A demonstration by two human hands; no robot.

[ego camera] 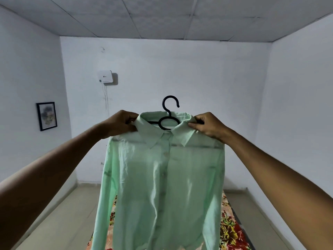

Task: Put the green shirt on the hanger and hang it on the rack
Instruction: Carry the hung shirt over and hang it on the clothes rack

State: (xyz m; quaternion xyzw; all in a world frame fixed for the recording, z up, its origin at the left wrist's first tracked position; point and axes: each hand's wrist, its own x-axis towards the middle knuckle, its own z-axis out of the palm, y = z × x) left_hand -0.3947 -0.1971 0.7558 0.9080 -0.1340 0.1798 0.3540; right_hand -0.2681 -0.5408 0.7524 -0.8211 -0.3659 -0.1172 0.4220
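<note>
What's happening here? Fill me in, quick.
A person holds up a green shirt that already sits on a black hanger. The left hand and right hand each grip a shoulder beside the collar. The hook sticks up free. No rack is in view, so hanging comes next.

Home bedroom: a floral bedspread (228,230) is lying at lower centre, a framed picture (46,116) is hanging at left.
</note>
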